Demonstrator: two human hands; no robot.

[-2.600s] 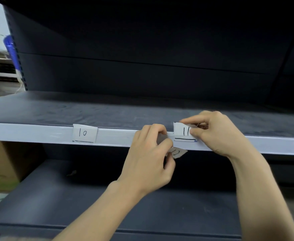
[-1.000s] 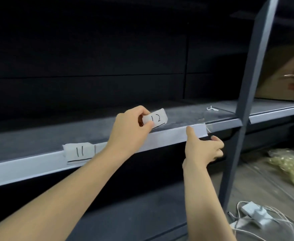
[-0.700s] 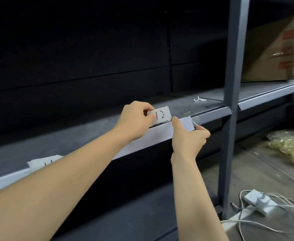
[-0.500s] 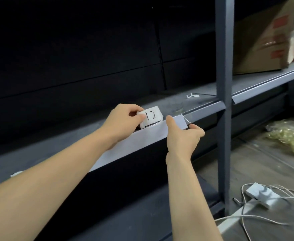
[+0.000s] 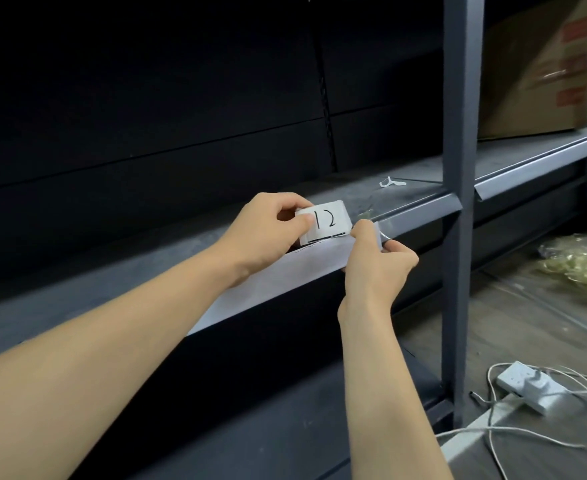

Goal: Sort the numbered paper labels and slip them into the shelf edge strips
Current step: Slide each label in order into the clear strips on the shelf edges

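- two bare hands meet at the shelf edge strip point(image 5: 278, 282), near the grey upright post point(image 5: 460, 202).
- left hand point(image 5: 264, 237) pinches the left side of the paper label point(image 5: 325, 221) marked "12" between thumb and fingers; the label's lower edge sits at the top lip of the strip.
- right hand point(image 5: 377, 268) grips the strip just right of the label, thumb tip at the label's lower right corner.
- background: cardboard box point(image 5: 541, 67) on the neighbouring shelf; white power strip point(image 5: 531, 386) with cables on the floor.

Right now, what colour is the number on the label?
Black on white label, head view.
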